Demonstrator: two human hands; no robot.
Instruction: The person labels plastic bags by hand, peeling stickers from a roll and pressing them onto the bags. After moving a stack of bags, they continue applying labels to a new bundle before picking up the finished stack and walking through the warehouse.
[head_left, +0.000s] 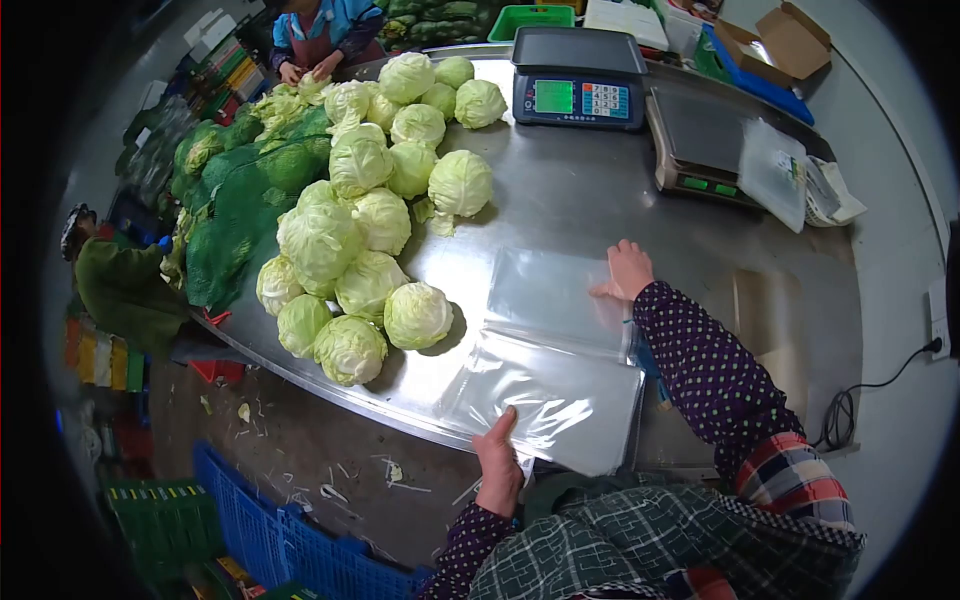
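Clear plastic bags [575,405] lie in a shiny flat stack at the near edge of the steel table. My left hand [496,468] holds the stack's near left edge, thumb on top and the other fingers hidden. Another flat clear plastic bag [540,300] lies just beyond, adjoining the stack. On its right side rests my right hand [627,272], palm down with fingers stretched out. A pile of trimmed pale green cabbages [418,316] stands to the left of the bags.
A scale with a lit green display [553,96] stands at the back, beside a second scale [700,130]. Green net sacks [240,225] of cabbages lie left. One person [325,35] handles leaves at the far end; another [125,290] is at left. Blue crates [290,535] stand on the floor.
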